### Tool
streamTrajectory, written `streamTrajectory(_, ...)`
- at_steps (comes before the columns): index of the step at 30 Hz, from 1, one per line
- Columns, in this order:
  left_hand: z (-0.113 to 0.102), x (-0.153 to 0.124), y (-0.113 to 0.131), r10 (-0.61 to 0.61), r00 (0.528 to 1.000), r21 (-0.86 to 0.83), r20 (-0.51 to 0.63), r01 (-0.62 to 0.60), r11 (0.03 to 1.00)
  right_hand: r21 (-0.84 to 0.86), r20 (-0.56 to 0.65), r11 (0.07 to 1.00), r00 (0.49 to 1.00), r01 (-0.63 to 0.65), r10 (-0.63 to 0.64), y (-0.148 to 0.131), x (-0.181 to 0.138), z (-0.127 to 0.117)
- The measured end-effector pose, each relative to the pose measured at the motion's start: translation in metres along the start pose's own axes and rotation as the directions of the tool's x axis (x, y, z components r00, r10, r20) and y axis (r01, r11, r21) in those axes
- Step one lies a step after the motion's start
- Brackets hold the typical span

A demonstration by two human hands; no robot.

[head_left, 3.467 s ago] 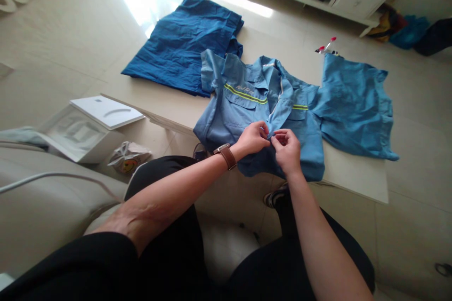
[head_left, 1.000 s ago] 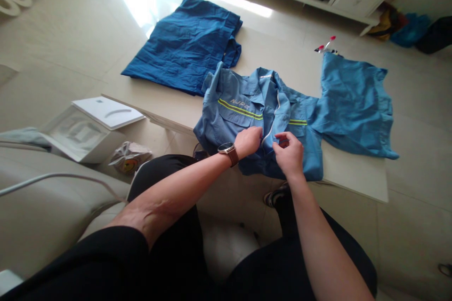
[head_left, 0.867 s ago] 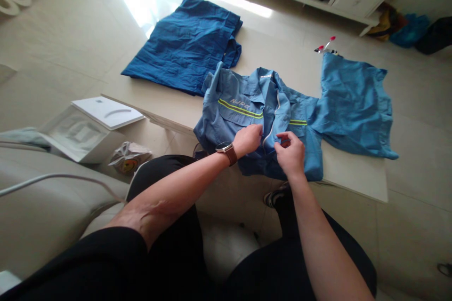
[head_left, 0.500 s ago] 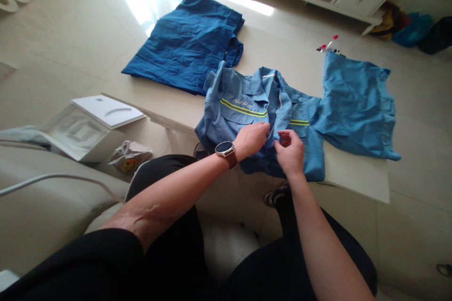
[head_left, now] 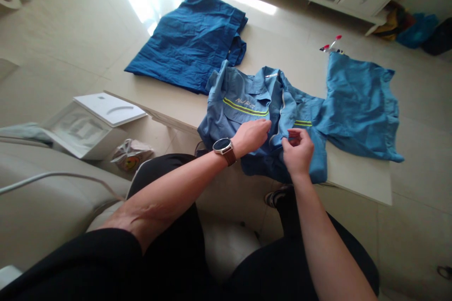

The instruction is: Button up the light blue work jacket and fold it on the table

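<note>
Two hands [head_left: 251, 138] [head_left: 298, 153], one wristwatch [head_left: 222, 146], one light-blue jacket [head_left: 307, 106], one dark-blue garment [head_left: 190, 40], one table [head_left: 360, 174], one box [head_left: 95, 141].

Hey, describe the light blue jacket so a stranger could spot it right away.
Find the pale table before the seated person. Over its near edge lies the light blue jacket, the left hand and right hand at its front. Yellow-green stripes mark its chest, unlike the darker blue cloth, which shows none.

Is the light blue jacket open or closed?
Open at the chest: the light blue jacket gapes above the left hand and right hand, front edges apart. Below them, I cannot tell.
</note>
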State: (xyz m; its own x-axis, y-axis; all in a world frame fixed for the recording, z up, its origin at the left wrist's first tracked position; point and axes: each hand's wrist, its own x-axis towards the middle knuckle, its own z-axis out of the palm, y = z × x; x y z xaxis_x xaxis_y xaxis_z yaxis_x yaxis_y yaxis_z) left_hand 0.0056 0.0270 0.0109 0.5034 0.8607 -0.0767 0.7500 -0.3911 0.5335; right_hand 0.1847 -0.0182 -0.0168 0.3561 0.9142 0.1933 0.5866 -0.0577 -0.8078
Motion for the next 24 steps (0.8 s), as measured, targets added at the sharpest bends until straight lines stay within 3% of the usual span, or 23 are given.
streamTrajectory(6, 0.011, 0.004, 0.005, -0.002, 1.0, -0.153, 0.012, 0.003, 0.988, 0.174, 0.117, 0.985, 0.993, -0.015, -0.006, -0.004, -0.007, 0.01)
streamTrajectory(14, 0.022, 0.009, 0.0, -0.096, 0.994, -0.436, -0.056, 0.062, 0.898, 0.222, 0.202, 0.974, 0.979, -0.05, 0.004, 0.005, -0.004, 0.012)
streamTrajectory(24, 0.026, 0.015, 0.003, -0.206, 0.977, -0.657, 0.054, 0.19, 0.73, 0.222, 0.195, 0.972, 0.981, -0.071, 0.027, 0.005, -0.003, 0.011)
